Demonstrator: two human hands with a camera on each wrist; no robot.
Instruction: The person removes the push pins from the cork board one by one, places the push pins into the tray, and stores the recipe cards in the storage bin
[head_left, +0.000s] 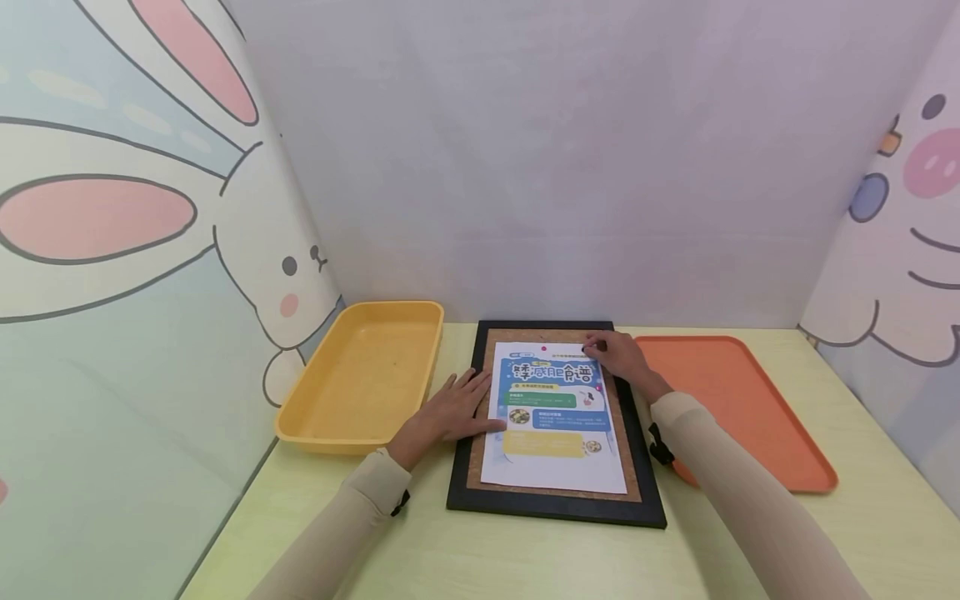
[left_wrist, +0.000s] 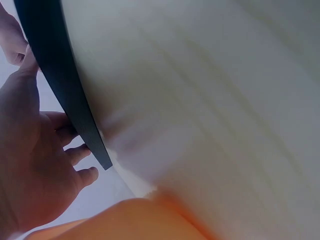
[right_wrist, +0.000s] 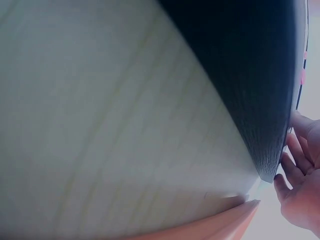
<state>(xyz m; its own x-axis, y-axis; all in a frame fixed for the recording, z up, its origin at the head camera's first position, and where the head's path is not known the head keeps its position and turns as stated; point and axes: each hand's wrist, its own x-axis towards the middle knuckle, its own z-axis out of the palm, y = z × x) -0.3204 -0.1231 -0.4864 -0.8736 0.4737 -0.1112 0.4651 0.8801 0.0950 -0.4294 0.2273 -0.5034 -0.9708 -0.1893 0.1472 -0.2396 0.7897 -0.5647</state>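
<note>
A printed sheet (head_left: 551,471) with Chinese text and food pictures lies on a cork board (head_left: 480,467) in a black frame (head_left: 555,514). My left hand (head_left: 453,408) rests spread on the frame's left side, its thumb reaching onto the paper. My right hand (head_left: 621,354) is at the sheet's upper right corner, fingers bent and fingertips close together; whatever may be between them is hidden. A pink pin (head_left: 543,348) shows at the sheet's top middle, and another pink dot (head_left: 598,388) at its right edge. From below, the left wrist view shows the left fingers (left_wrist: 75,152) beside the frame.
To the left stands a yellow tray (head_left: 288,429), its right rim close to my left forearm. An orange tray (head_left: 750,408) lies on the right, partly under my right forearm. The pale wooden table (head_left: 525,567) ends at a grey back wall (head_left: 525,167).
</note>
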